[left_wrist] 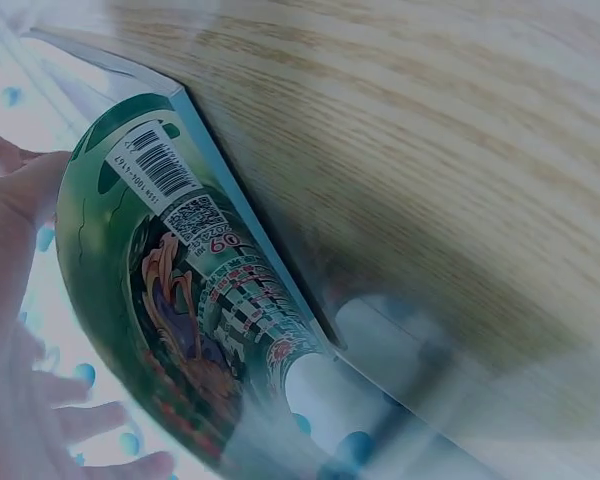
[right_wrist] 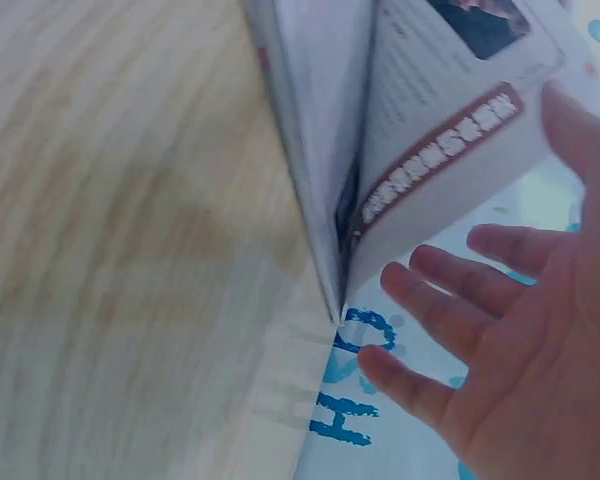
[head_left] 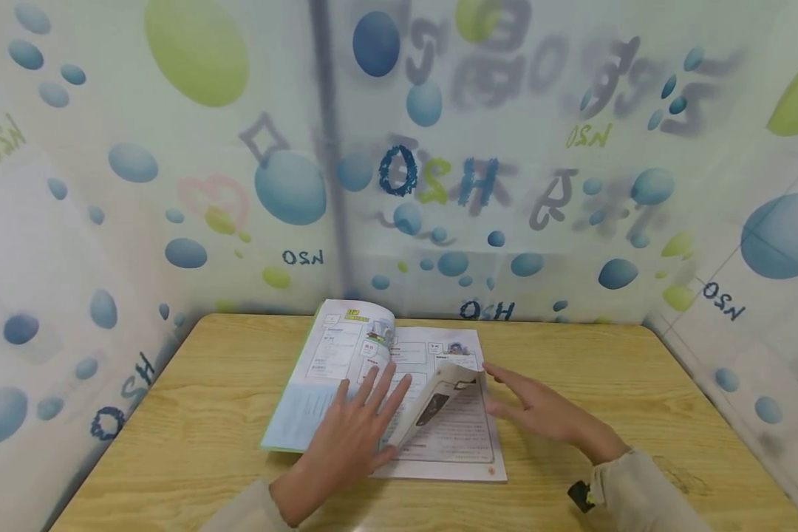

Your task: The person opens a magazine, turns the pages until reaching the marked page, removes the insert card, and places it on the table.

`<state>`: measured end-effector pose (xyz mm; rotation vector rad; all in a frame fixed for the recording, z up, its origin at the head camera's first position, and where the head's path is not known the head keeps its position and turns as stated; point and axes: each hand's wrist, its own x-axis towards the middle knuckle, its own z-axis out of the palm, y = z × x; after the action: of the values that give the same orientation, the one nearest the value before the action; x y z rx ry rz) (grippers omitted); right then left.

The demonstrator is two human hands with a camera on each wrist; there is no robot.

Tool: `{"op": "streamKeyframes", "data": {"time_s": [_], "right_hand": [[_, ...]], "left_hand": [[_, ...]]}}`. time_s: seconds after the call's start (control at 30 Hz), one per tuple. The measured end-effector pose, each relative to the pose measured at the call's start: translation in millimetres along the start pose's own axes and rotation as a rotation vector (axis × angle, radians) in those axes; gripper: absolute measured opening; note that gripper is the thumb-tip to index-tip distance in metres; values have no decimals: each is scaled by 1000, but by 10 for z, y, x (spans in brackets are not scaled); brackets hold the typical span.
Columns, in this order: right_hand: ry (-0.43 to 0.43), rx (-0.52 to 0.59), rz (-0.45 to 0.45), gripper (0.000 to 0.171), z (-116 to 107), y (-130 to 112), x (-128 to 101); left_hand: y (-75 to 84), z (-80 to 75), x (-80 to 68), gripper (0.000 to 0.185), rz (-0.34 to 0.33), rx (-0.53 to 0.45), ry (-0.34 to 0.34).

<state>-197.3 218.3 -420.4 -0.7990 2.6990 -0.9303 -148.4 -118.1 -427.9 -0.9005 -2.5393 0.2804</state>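
Your left hand (head_left: 352, 436) lies flat on the open book (head_left: 332, 369); your right hand (head_left: 539, 410), fingers straight, touches a lifted page (head_left: 439, 395) on the bench (head_left: 638, 384).

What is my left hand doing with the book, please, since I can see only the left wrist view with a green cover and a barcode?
Observer: Your left hand lies flat, fingers spread, on the left-hand page of the open book.
Operator: Thank you. Where is the other hand?
Observer: The right hand is at the book's right edge, fingers straight, beside a page that curls up mid-turn.
Operator: Is it gripping that page?
Observer: In the right wrist view the fingers are spread below the lifted page; I cannot tell whether they touch it.
Operator: What does the book lie on?
Observer: A wooden table, with walls printed with blue bubbles around it.
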Motion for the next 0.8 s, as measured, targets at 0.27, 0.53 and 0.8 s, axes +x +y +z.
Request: {"op": "streamKeyframes", "data": {"time_s": [0.27, 0.53, 0.8], "right_hand": [[-80, -68, 43, 90, 128, 10, 21], [-161, -156, -83, 91, 235, 23, 34], [-263, -175, -84, 92, 216, -16, 5]], "left_hand": [[2, -29, 12, 85, 144, 7, 96], [5, 3, 28, 60, 218, 105, 81], [-9, 40, 27, 45, 260, 150, 60]]}}
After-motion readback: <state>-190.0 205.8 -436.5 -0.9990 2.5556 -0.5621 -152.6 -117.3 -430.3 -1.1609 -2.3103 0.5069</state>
